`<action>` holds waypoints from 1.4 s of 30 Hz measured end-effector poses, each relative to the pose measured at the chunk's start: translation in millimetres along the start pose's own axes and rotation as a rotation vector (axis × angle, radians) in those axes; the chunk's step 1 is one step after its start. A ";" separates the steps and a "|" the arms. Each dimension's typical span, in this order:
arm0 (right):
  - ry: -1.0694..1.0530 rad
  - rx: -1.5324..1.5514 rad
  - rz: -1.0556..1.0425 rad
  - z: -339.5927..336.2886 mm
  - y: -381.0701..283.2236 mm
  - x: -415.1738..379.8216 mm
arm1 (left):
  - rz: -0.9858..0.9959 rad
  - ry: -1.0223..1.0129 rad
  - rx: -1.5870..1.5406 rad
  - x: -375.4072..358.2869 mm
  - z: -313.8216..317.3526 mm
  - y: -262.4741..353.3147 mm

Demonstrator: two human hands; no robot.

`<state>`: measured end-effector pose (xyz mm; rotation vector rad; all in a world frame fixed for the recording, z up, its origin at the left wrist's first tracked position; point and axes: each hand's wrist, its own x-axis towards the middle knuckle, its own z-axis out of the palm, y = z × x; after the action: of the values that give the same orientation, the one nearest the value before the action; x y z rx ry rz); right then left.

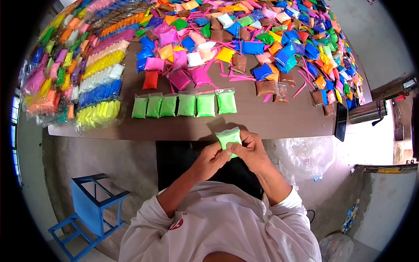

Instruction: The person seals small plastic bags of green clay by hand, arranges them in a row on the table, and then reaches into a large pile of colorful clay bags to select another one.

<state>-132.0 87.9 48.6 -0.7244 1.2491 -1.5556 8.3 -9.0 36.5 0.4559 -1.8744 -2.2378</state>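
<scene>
A small clear packet of light green clay-like material (228, 137) is held between my two hands, just in front of the table's near edge. My left hand (211, 158) grips its lower left side. My right hand (252, 151) is closed on its right side, the thumb pressed across the front. On the table beyond, several matching green packets (187, 105) lie side by side in a row. A red packet (150, 80) and magenta packets (179, 79) lie behind that row.
Mixed coloured packets and pink plastic sticks (241, 78) cover the back of the brown table (270, 124). Bundled packets (98, 94) fill the left side. A dark phone (341, 122) and a metal flask (367, 112) are at the right. A blue stool (87, 209) stands lower left.
</scene>
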 end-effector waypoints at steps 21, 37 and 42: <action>-0.041 0.260 0.243 -2.4 -4.6 -2.6 | -0.096 0.099 -0.056 1.7 -10.8 9.6; -0.364 -0.450 0.204 -24.6 -24.1 9.7 | 0.005 -0.030 0.034 -8.0 -11.5 13.1; -0.115 0.125 0.052 -1.3 -12.3 -3.1 | -0.082 0.138 -0.060 -3.2 -13.9 6.3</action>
<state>-135.9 91.2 60.3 -0.6861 1.0683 -1.5136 15.9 -21.9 41.0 0.6699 -1.7456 -2.2438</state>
